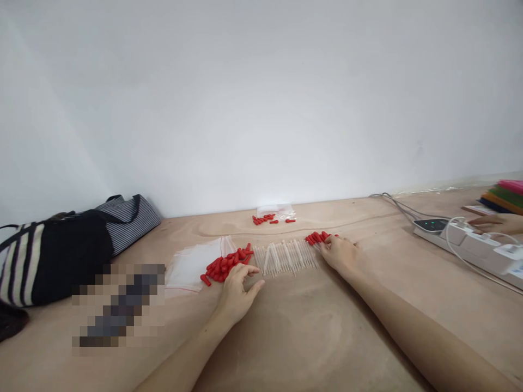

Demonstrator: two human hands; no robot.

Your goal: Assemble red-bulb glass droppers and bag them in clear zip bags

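My left hand (240,291) is open, thumb and fingers apart, palm side facing the tubes. Just beyond its knuckles lies a pile of red rubber bulbs (224,265), partly on the clear zip bags (192,264). A row of thin clear tubes (281,257) lies side by side on the table between my two hands. My right hand (342,253) is at the right end of this row, fingers closed and pointing down beside a cluster of red bulbs (317,237). Some pale tube ends show under these bulbs. What its fingertips hold is hidden.
Farther back lie more red bulbs (263,219) beside a clear bag (275,209). A black bag with pale stripes (73,256) and a blurred-out item (122,307) are on the left. At right, another person's hand (496,223) is behind a white power strip (469,245) with cables.
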